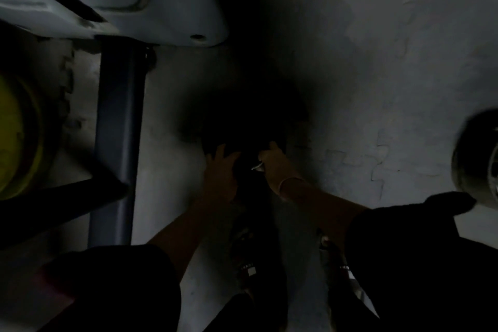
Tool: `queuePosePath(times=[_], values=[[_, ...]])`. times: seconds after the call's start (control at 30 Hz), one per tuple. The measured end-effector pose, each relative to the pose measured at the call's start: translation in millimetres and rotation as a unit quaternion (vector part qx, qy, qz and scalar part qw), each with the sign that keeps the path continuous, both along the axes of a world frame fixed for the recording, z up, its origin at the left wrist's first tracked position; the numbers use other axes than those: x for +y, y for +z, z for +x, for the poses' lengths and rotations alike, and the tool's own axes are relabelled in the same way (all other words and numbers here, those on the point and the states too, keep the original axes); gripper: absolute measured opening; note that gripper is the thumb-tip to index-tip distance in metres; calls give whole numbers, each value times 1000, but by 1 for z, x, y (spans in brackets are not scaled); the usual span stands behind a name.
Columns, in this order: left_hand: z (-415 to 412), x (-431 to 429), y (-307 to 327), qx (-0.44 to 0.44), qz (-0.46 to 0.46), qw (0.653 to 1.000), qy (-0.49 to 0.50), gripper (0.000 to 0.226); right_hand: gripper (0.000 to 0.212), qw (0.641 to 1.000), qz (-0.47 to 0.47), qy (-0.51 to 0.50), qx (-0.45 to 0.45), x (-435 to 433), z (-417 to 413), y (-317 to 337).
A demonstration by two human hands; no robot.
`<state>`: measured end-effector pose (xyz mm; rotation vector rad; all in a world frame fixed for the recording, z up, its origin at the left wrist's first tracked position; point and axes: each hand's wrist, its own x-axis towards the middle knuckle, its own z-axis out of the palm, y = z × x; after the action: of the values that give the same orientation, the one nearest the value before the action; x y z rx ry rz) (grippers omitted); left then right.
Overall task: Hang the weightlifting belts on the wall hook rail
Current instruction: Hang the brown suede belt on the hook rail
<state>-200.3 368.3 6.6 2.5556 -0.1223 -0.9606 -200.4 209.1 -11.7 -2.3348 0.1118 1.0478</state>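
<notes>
Fingers [219, 151] of the left hand [221, 170]: held straight and spread; laid flat on the dark belt [242, 127], most likely so that it is kept from sliding while it is gathered.
Fingers [265, 156] of the right hand [272, 167]: curled tight round one end of the belt, with the thumb up; a small shiny metal piece [257, 166] is seen just beside them; it is taken to be the buckle, a hard end that is easy to lift by.
Belt: lying on the floor [377, 83], just ahead of the shoes [248, 264]; so dark that its shape, and how many are there, cannot be told.
Hook rail: not seen; nothing is hung yet, so the task is judged to be near its start.
Blue post [118, 129]: stood well to the left of the hands, with a yellow plate [16, 137] beyond it; both are left alone.
Care needed: the loose end could be dragged or dropped when lifted; both hands are likely used for that reason.
</notes>
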Motion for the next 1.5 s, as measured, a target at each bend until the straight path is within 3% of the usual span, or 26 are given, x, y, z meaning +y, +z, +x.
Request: queuePosePath(times=[0.1,0.2,0.37,0.53,0.7,0.8,0.9,1.03,1.13,1.23,1.37,1.5], values=[[3,-14,21,12,78,995,-53,46,26,996,16,-83,-26,-10,-12,20],[2,-34,57,-37,126,988,-84,37,15,979,56,-187,-62,-27,-20,60],[-13,-63,128,-113,-22,990,-85,51,18,955,37,-247,-158,-70,-14,156],[-8,-110,238,-144,-82,985,-51,38,25,911,111,-352,-185,-107,-13,265],[-6,-156,348,-109,-173,978,46,29,46,880,16,-400,-255,-140,-27,384],[2,-187,421,-95,-229,959,136,31,61,822,21,-492,-284,-157,-37,450],[7,-218,506,-66,-297,931,200,28,56,756,138,-589,-250,-169,-41,522],[13,-253,605,-77,-306,925,213,29,22,715,266,-604,-232,-187,-38,609],[18,-275,661,-93,-326,915,218,27,43,689,243,-626,-272,-208,-29,662],[25,-284,713,-109,-348,912,187,26,43,695,227,-622,-281,-228,-21,714],[26,-293,791,-179,-381,899,120,33,57,695,267,-602,-288,-255,-21,793],[22,-310,864,-247,-406,865,160,25,60,679,339,-573,-308,-267,-24,868]])
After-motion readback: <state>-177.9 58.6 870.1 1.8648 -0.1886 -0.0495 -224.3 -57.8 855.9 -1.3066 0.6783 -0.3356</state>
